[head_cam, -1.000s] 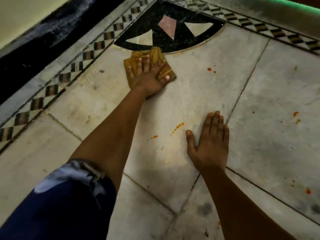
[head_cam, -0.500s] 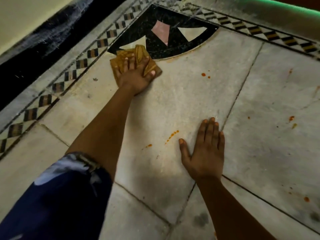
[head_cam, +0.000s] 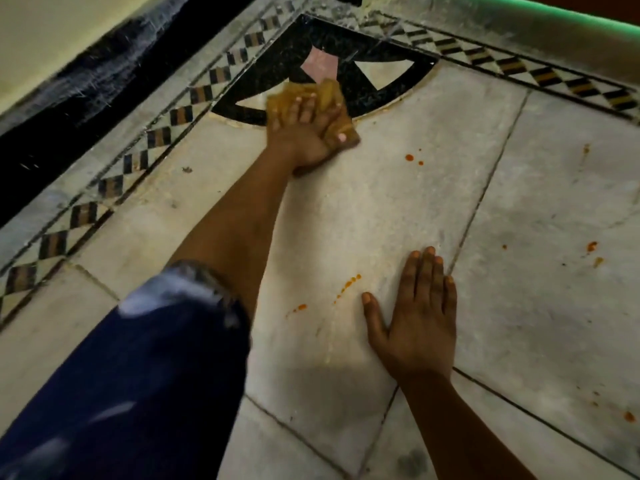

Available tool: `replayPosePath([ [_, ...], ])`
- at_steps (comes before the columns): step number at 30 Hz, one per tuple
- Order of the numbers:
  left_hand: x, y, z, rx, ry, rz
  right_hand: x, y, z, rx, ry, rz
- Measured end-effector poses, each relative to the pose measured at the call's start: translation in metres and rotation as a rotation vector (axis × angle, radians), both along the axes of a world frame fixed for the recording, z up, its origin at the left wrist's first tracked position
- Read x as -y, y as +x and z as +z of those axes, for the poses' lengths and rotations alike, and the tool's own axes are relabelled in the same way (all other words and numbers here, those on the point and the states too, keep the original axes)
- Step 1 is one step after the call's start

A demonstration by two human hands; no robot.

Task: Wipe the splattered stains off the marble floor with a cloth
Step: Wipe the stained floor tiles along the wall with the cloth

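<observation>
My left hand (head_cam: 304,133) presses a crumpled yellow cloth (head_cam: 330,95) flat on the marble floor (head_cam: 381,209), at the edge of the black corner inlay (head_cam: 367,81); the cloth is blurred. My right hand (head_cam: 415,320) lies flat on the floor with fingers together, holding nothing. Orange stains dot the marble: a streak (head_cam: 349,284) and a drop (head_cam: 301,307) just left of my right hand, two spots (head_cam: 410,157) right of the cloth, more (head_cam: 591,247) on the right tile and near the lower right edge (head_cam: 628,416).
A checkered border strip (head_cam: 138,157) runs along the left and far sides, with a dark skirting (head_cam: 69,109) and a wall beyond. A raised ledge with a green strip (head_cam: 554,19) stands at the far right. Dark smudges (head_cam: 412,462) mark the near tile.
My left hand has slid the cloth away from me, off the light marble and onto the black inlay. My right hand has stayed planted on the floor.
</observation>
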State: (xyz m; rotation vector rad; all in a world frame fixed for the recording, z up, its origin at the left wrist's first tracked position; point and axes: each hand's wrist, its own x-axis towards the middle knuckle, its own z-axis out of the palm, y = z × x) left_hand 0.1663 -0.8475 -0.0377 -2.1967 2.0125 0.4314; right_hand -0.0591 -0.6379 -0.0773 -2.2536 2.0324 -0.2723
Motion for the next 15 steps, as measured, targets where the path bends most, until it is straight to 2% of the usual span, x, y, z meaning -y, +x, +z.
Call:
replayPosePath([
  [3,-0.065,-0.014,-0.012,-0.035,-0.109,-0.204,0.000,0.000,0.001,0.000,0.012,-0.008],
  [6,-0.106,0.006,-0.015,-0.064,-0.126,-0.174,0.000,0.000,0.001,0.013,0.002,-0.004],
  [11,-0.043,-0.002,-0.011,-0.071,-0.072,0.131,0.000,0.000,0.001,0.008,0.009,-0.013],
  [13,-0.022,-0.024,-0.009,-0.071,-0.061,0.135,0.000,0.000,0.000,0.008,0.010,-0.013],
  [15,-0.023,-0.040,-0.006,-0.057,-0.078,0.053,0.000,0.000,0.000,0.009,0.007,-0.014],
])
